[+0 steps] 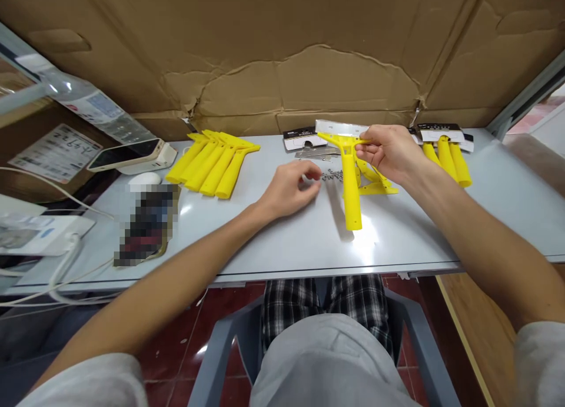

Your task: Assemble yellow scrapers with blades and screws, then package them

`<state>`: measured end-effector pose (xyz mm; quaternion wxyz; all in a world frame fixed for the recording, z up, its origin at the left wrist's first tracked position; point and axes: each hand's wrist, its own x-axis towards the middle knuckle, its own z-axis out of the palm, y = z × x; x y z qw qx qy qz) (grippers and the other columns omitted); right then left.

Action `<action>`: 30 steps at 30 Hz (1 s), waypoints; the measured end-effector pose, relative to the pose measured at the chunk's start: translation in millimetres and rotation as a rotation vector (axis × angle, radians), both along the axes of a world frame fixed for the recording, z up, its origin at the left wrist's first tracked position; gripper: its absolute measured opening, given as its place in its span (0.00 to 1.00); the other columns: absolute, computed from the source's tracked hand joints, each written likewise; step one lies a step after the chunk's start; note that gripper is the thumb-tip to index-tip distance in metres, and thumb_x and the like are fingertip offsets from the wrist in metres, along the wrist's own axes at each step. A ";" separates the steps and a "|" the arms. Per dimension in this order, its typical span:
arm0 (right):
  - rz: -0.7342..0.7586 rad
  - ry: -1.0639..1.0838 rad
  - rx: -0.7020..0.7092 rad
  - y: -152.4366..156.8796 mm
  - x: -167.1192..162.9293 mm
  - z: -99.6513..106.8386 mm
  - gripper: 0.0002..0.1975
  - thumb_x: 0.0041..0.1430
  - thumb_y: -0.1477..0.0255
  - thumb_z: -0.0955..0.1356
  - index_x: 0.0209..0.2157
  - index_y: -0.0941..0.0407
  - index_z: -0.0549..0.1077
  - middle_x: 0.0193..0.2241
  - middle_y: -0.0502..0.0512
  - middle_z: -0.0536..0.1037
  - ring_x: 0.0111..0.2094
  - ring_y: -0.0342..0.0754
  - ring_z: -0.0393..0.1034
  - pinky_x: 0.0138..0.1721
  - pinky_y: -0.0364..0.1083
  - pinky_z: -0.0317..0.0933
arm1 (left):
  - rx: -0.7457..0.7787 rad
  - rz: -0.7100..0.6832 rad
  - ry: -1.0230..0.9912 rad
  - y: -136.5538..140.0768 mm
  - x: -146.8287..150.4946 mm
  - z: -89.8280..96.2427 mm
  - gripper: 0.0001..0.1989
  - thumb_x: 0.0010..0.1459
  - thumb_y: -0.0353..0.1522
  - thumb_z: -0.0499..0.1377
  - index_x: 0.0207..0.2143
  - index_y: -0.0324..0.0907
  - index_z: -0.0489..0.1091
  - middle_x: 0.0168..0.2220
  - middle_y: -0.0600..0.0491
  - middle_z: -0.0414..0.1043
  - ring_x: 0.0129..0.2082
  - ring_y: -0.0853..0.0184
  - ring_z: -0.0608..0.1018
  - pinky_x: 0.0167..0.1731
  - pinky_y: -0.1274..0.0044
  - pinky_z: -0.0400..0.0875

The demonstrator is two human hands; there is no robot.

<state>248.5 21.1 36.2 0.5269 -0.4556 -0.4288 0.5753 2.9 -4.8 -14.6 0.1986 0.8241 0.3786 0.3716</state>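
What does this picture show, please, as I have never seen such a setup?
There is no machine: these are a person's bare hands, seen from a camera worn on the head, looking forward and down. The right hand holds a yellow T-shaped handle by its wide end, where a flat, shiny strip lies. The left hand is beside small metal pieces, perhaps screws; whether it grips any is unclear. On the pale table, more yellow handles lie grouped on the left, others, with packaging cards, on the right.

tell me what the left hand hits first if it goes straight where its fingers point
The left hand would likely meet the screws first, lying just ahead of it; height is hard to judge, so it might pass above them.
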 end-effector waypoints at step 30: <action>0.059 -0.024 -0.083 -10.6 -14.3 -4.6 0.15 0.51 0.75 0.70 0.35 0.62 0.59 0.30 0.53 0.70 0.32 0.35 0.71 0.38 0.39 0.73 | -0.095 -0.181 0.366 -4.3 -14.8 20.9 0.20 0.60 0.35 0.67 0.54 0.46 0.80 0.44 0.48 0.85 0.43 0.56 0.83 0.49 0.68 0.72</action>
